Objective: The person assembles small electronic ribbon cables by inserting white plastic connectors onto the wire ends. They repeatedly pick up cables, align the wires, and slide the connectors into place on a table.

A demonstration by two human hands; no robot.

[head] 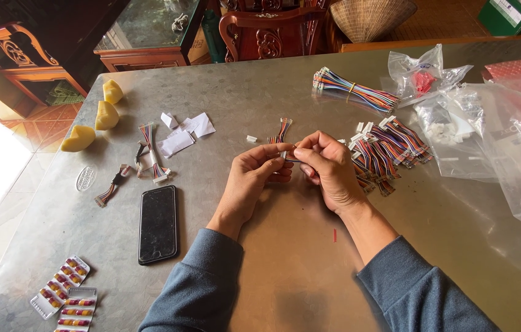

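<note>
The short multicoloured wire harness (282, 130) sits above the centre of the metal table (285, 258), pinched at its lower end between both hands, with its loose wires fanning upward. The left hand (252, 178) grips it between thumb and fingertips, fingers curled narrow. The right hand (328, 167) closes on the same end from the other side; a small connector appears to sit between the fingertips, though it is too small to confirm. A small white connector (252, 139) lies on the table just left of the harness. To the right, near the right hand, lies a pile of similar harnesses (386, 147); a longer banded wire bundle (354, 91) lies beyond it. Clear plastic bags (457, 117) cover the right side. To the left lie a black phone (158, 224), paper scraps (183, 132), yellow wedges (97, 117) and blister packs of capsules (63, 292).
</note>
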